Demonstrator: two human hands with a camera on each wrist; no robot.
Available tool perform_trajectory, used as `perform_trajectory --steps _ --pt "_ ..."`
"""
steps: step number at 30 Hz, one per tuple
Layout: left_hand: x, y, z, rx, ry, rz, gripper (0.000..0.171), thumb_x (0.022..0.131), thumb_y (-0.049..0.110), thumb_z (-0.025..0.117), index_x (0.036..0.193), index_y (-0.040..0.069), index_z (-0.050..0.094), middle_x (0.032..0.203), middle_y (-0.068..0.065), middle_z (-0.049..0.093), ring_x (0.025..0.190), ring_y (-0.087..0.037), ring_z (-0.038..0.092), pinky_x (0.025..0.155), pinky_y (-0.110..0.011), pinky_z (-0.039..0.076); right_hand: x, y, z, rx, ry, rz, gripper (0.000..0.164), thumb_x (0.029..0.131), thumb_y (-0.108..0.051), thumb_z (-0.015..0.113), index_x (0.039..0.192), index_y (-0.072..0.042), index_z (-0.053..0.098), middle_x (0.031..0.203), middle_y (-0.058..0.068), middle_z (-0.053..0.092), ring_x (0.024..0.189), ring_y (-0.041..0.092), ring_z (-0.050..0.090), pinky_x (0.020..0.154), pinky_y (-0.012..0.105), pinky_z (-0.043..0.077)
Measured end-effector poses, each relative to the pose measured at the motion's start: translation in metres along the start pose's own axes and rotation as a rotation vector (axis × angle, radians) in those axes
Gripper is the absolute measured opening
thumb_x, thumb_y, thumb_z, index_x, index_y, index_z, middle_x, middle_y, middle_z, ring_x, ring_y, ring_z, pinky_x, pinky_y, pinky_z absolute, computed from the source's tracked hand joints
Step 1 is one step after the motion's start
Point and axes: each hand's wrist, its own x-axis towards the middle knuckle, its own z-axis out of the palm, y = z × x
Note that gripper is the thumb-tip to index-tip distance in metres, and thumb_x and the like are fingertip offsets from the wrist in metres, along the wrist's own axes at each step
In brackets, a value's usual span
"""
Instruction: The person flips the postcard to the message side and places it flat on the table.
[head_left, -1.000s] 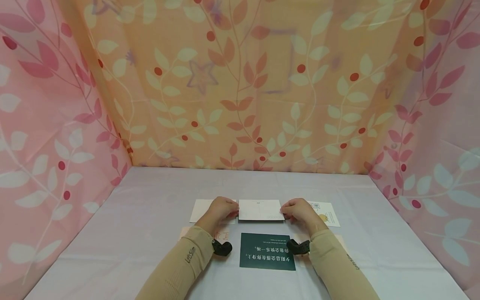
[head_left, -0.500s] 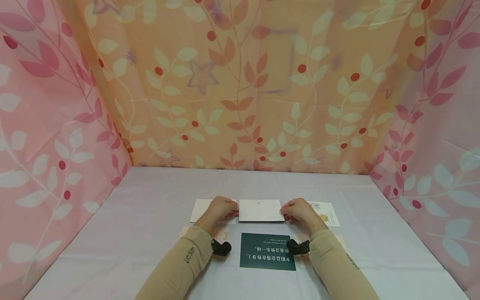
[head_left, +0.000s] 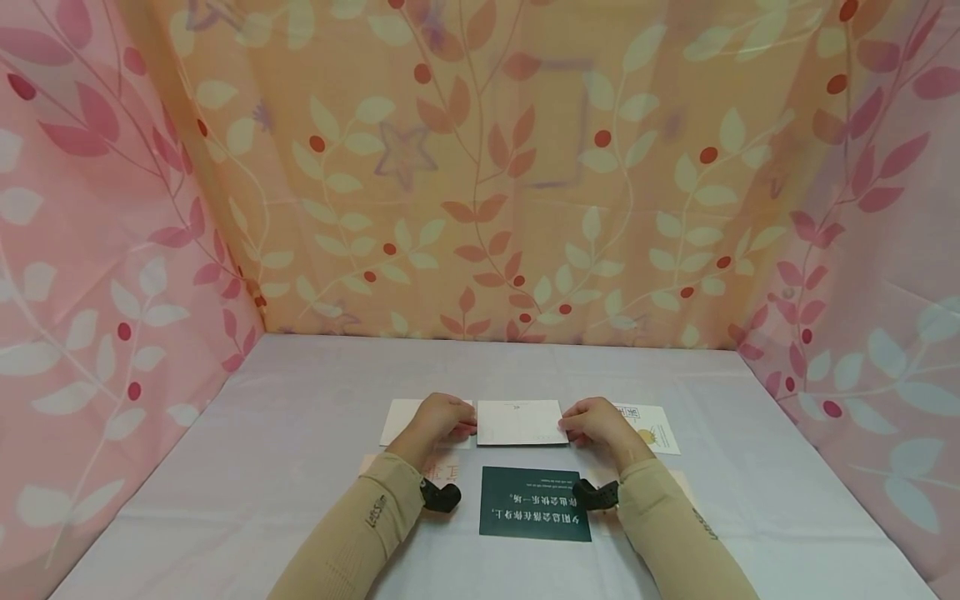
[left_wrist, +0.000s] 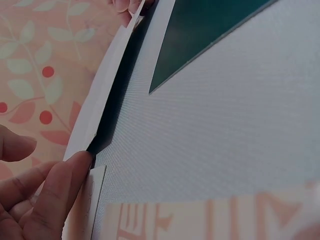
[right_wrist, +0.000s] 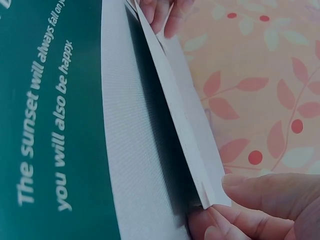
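Observation:
A white postcard [head_left: 519, 422] is held by its two short sides, close over the table, with a dark shadow under its near edge. My left hand [head_left: 447, 417] holds its left side, a fingertip right at the near corner in the left wrist view. On the other side my right hand [head_left: 592, 419] pinches the card [right_wrist: 172, 107], thumb above and fingers beneath in the right wrist view. Nearer to me lies a dark green card [head_left: 534, 503] with white lettering. A plain pale card [head_left: 405, 419] lies partly behind my left hand, and a printed white card [head_left: 656, 427] beyond my right.
A card with orange print [head_left: 448, 469] lies beside my left forearm. Another pale card [head_left: 681, 483] is mostly hidden under my right forearm. White cloth covers the table [head_left: 315, 375], and patterned curtains [head_left: 480, 167] stand at the back and both sides.
The white postcard's near edge has come slightly toward me, and the shadow below it is thinner. Both hands stay almost in place.

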Motion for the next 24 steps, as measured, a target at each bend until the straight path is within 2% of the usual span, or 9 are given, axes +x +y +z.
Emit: perform_trajectory --steps 17,24 --pt "-0.0013 -0.0011 -0.0003 -0.014 -0.002 -0.014 0.014 0.084 0.013 0.061 0.090 0.001 0.065 0.080 -0.009 0.067 0.067 -0.015 0.065 0.059 -0.024 0.053 -0.0019 0.0004 -0.0003 0.002 -0.002 -0.006 0.011 0.080 -0.011 0.068 0.085 0.000 0.066 0.072 0.007 0.065 0.062 0.016 0.059 0.057 0.026 0.050" --pt "-0.0013 -0.0013 0.0006 -0.024 -0.006 -0.001 0.014 0.085 0.013 0.061 0.092 0.001 0.065 0.080 -0.010 0.067 0.067 -0.015 0.066 0.058 -0.024 0.053 -0.0031 -0.0003 -0.0010 0.004 0.004 0.005 0.011 0.080 -0.011 0.068 0.082 -0.001 0.065 0.072 0.008 0.064 0.062 0.017 0.059 0.056 0.026 0.050"
